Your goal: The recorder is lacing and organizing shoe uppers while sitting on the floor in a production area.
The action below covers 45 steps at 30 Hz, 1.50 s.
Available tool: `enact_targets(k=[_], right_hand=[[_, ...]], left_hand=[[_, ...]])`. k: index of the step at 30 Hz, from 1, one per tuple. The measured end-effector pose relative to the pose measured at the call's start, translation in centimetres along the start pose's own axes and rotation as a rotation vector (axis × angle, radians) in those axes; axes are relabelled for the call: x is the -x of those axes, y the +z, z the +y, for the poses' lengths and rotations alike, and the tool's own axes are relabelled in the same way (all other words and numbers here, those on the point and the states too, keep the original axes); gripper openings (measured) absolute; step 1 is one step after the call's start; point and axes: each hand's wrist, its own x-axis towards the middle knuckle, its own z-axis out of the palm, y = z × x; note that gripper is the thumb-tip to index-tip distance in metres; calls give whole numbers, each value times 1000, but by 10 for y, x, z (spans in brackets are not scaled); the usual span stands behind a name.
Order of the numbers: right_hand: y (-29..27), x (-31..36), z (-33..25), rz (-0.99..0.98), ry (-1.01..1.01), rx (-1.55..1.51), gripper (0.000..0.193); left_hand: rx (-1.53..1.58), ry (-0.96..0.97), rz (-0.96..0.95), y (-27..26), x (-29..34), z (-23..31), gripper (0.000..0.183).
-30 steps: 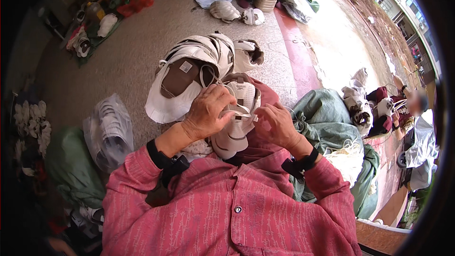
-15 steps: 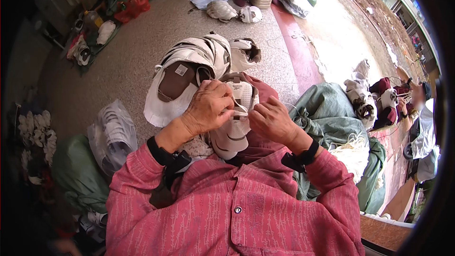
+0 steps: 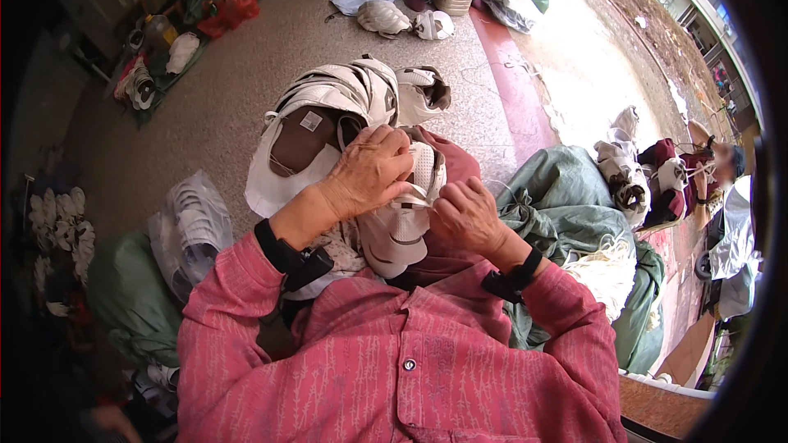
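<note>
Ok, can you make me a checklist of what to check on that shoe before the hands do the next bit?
1. Shoe has its toe toward the person's body: ok.
2. Right hand pinches the lace: ok, fingertips together at it.
3. Left hand grips the lace too: cannot tell, its fingertips are partly hidden.
4. Lacing finished: not ok, a loose stretch shows between the hands.
5. Pile of shoe uppers apart from the left hand: cannot tell, they overlap in this view.
</note>
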Motion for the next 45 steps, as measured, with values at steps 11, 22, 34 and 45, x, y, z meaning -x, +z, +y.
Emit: enact_targets(k=[11,22,34,45], right_hand=[[-15,-12,14,-12,-78,-61,26],[-20,-24,19,-51,-355,40,21],[5,-22,14,-26,-153,68,29],[-6,-38,8,100,159,-309,21]], left_hand=[[96,53,-121,5,-10,-10,19],[206,32,-174,-2,-10,-13,15],[109,-125,-24,22,-16,-12,13],[335,-182,402,6,-6,-2,18]])
